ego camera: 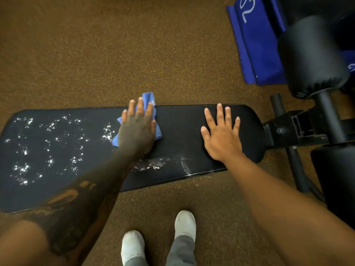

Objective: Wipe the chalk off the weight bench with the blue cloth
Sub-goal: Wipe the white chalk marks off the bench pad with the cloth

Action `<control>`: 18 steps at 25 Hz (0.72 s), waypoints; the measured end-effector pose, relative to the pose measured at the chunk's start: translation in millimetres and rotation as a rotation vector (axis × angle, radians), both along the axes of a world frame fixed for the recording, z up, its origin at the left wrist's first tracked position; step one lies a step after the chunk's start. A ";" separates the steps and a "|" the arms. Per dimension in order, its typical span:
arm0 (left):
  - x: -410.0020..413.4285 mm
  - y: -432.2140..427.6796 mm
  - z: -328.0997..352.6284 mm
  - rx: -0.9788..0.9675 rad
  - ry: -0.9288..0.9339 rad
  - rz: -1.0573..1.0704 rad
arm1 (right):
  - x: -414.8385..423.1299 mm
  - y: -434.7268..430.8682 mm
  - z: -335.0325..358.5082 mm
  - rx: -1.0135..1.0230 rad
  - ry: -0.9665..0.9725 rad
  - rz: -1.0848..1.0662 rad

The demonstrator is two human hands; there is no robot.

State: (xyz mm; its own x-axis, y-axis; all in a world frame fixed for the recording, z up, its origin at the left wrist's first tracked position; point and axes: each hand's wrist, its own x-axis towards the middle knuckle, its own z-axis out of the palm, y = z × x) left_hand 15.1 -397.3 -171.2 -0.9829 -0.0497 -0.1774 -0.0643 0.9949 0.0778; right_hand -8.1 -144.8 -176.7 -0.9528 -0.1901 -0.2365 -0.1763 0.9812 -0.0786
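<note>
A black padded weight bench (178, 131) lies across the view from left to right. White chalk (48, 148) speckles its left half, and a smaller smear of chalk (153, 165) sits near the front edge at the middle. My left hand (137, 129) presses flat on the blue cloth (156, 131) at the bench's middle, near the far edge; the cloth sticks out past my fingers and beside my palm. My right hand (221, 133) rests flat on the bench's right part with fingers spread and nothing in it.
Brown speckled gym floor (96, 54) surrounds the bench. Black roller pads (311, 54) and the bench's metal frame (299, 129) stand at the right. A blue mat (255, 45) lies at the top right. My white shoes (132, 246) stand just in front of the bench.
</note>
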 end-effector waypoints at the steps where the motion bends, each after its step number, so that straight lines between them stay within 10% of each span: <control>1: 8.3 -8.1 0.5 0.025 0.013 0.022 | -0.2 0.3 0.1 -0.007 -0.001 -0.003; 10: 67.7 85.6 2.5 0.085 -0.027 -0.322 | -6.9 11.3 -1.3 -0.188 -0.002 -0.041; 18: 61.6 40.8 5.7 0.044 -0.010 -0.015 | -8.9 22.8 -2.3 -0.199 0.036 0.008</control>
